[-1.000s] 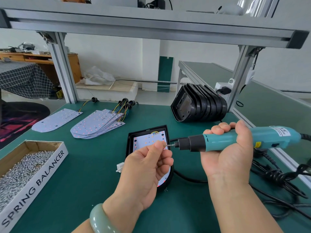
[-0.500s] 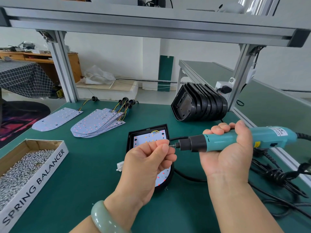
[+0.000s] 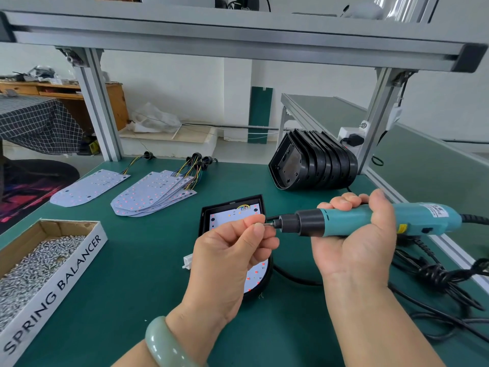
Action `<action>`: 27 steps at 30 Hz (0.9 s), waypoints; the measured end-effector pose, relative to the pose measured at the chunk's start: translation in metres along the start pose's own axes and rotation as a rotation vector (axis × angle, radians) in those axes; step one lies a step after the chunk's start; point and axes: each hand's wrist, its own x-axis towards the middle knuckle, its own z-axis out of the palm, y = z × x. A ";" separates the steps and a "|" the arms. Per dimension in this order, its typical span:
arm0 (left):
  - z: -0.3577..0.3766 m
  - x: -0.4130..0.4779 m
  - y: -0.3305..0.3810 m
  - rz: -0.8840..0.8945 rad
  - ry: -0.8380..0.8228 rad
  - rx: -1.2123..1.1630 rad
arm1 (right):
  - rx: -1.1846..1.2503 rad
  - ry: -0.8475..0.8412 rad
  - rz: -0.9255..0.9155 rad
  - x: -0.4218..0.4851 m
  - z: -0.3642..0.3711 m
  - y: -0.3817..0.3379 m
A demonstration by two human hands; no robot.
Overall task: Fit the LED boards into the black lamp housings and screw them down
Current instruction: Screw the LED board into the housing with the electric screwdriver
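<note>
Your right hand wrapped the middle of the teal plastic electric screwdriver; your left hand pinched a tiny metal screw, probably slippery, at its tip.

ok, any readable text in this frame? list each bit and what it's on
"SPRING BALANCER": on the white side of the cardboard box holding screws.
White label on the teal electric screwdriver: print too small to read.
Yellow sticker on the same tool: too blurred to read.
Nothing else legible.
</note>
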 end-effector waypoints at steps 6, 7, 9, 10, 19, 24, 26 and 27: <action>-0.003 0.003 0.002 -0.015 -0.044 0.094 | -0.011 0.006 -0.006 0.001 -0.001 -0.001; -0.006 0.005 0.004 0.005 -0.046 0.144 | -0.013 0.006 -0.010 0.002 -0.001 -0.002; -0.018 0.017 0.010 0.112 0.055 0.364 | -0.017 0.003 -0.021 0.003 -0.002 -0.002; -0.028 0.024 0.013 0.159 0.157 0.549 | -0.020 0.002 -0.028 0.004 -0.002 -0.003; -0.044 0.053 0.004 -0.301 0.113 1.346 | -0.136 0.054 -0.125 0.012 -0.006 -0.005; -0.050 0.055 0.017 -0.358 -0.065 1.463 | -0.198 0.057 -0.179 0.020 -0.013 -0.006; -0.047 0.054 0.018 -0.329 -0.058 1.525 | -0.272 0.043 -0.227 0.025 -0.014 -0.004; -0.045 0.053 0.017 -0.317 -0.053 1.545 | -0.314 0.030 -0.254 0.028 -0.012 -0.003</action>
